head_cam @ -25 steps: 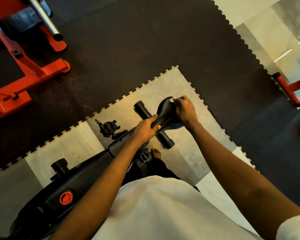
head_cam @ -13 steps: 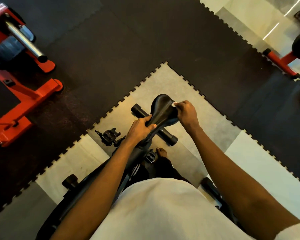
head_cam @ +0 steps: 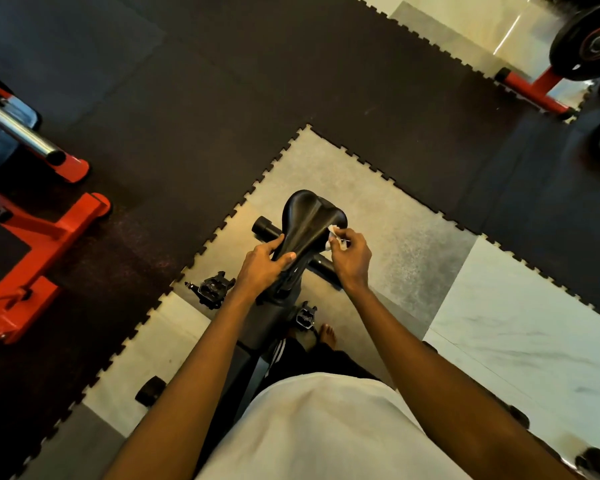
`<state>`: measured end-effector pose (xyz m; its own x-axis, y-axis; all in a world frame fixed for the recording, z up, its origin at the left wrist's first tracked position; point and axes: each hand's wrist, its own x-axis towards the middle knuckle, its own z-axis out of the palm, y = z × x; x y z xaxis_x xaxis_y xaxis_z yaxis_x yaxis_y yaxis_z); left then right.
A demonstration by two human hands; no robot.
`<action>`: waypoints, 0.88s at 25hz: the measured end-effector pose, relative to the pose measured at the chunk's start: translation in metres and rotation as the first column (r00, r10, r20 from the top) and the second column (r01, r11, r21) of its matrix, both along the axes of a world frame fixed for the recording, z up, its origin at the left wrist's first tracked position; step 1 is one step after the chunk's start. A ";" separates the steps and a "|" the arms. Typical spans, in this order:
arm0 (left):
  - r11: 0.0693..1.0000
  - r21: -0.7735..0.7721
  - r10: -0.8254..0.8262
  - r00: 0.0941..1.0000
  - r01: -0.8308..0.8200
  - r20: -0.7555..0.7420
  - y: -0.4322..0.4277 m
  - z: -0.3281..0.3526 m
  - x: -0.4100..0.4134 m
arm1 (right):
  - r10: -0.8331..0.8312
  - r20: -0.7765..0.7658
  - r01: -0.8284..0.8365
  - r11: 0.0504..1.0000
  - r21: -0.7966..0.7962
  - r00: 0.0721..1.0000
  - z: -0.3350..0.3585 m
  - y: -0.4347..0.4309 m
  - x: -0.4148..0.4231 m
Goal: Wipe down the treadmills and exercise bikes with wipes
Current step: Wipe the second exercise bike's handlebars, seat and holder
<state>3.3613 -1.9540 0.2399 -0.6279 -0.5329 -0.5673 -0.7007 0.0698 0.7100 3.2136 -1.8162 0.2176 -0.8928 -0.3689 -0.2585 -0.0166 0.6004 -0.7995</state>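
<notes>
We see the left hand (head_cam: 262,264) gripping the black bike saddle's (head_cam: 307,221) narrow nose while the right hand (head_cam: 351,258) pinches what seems a crumpled white wipe (head_cam: 334,233) against its right edge.

Glossy black saddle (head_cam: 305,220); white wipe (head_cam: 335,235); red steel frame (head_cam: 42,237), left of frame; black jigsaw-edged rubber mat (head_cam: 222,98).

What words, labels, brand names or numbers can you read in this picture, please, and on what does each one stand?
No text can be read in this view.
Saddle: no lettering shows.
Wipe in the right hand: plain white, no print visible.
Weight plate: a small pale mark near its rim, too blurred to read.
Trousers: white stripes only, no words.
</notes>
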 end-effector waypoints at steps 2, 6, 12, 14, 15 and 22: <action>0.999 -0.031 -0.012 1.000 0.013 0.010 0.000 0.007 -0.004 | -0.006 0.018 0.006 1.000 -0.017 1.000 0.003 0.008 -0.018; 0.990 -0.137 0.016 0.999 -0.021 -0.035 -0.007 0.035 -0.038 | -0.061 0.000 0.061 0.998 0.001 0.998 0.021 0.045 -0.086; 0.960 -0.226 -0.204 0.967 0.166 -0.154 -0.009 0.089 -0.148 | -0.214 -0.162 0.215 0.977 -0.006 0.963 0.089 0.132 -0.186; 0.936 -0.255 -0.295 0.934 0.241 -0.200 0.008 0.115 -0.194 | -0.258 -0.213 0.259 0.966 -0.027 0.942 0.127 0.170 -0.215; 0.925 -0.265 -0.336 0.913 0.273 -0.233 0.018 0.128 -0.217 | -0.279 -0.241 0.278 0.960 -0.036 0.930 0.146 0.189 -0.229; 0.798 -0.375 -0.595 0.720 0.473 -0.358 0.099 0.214 -0.345 | -0.444 -0.418 0.469 0.882 -0.047 0.793 0.260 0.315 -0.295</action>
